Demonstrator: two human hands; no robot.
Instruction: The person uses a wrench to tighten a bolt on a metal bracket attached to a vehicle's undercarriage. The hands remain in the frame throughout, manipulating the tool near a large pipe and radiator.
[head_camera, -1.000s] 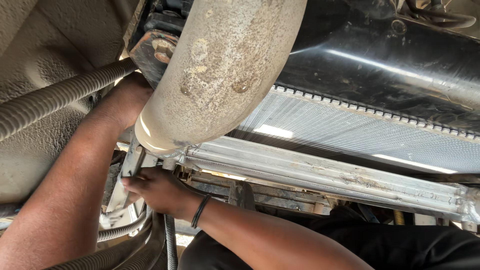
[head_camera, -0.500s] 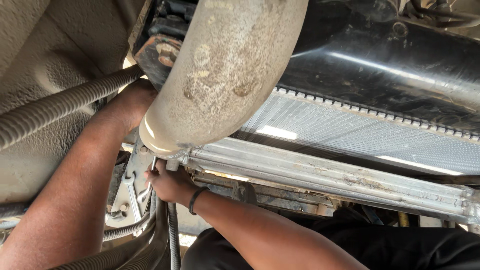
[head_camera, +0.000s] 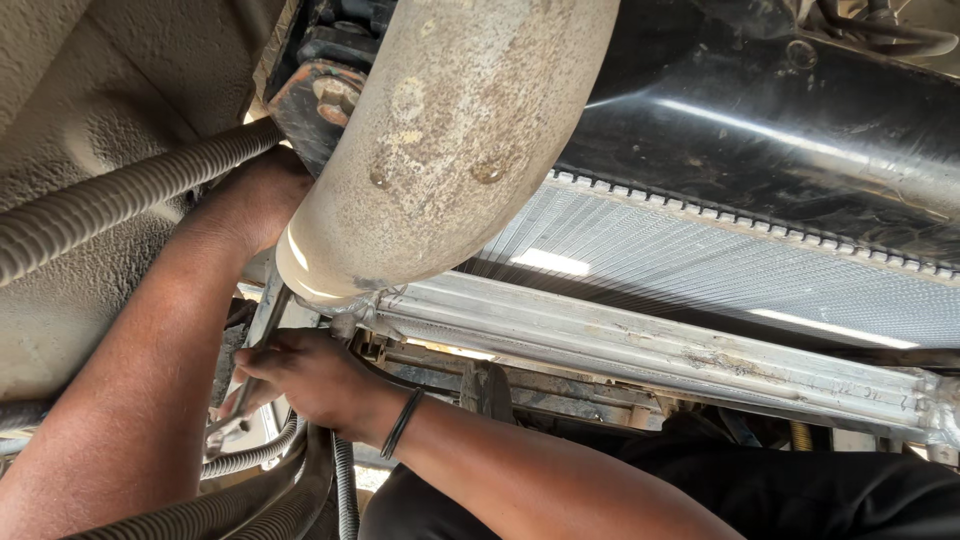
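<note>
Since half a second ago the right hand (head_camera: 315, 380) has slid down and leftward along the metal bracket (head_camera: 262, 330), its fingers now curled around what looks like a thin tool or rod, though the grip is partly hidden. The left hand (head_camera: 255, 195) stays reached up behind the large rusty pipe (head_camera: 440, 150), its fingers out of sight, so its grip cannot be told. A corrugated hose (head_camera: 110, 205) crosses above the left forearm; the radiator (head_camera: 720, 270) lies to the right.

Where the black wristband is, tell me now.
The black wristband shows in the head view, low and left of centre, around the right wrist just behind the right hand, below the big dusty pipe.
</note>
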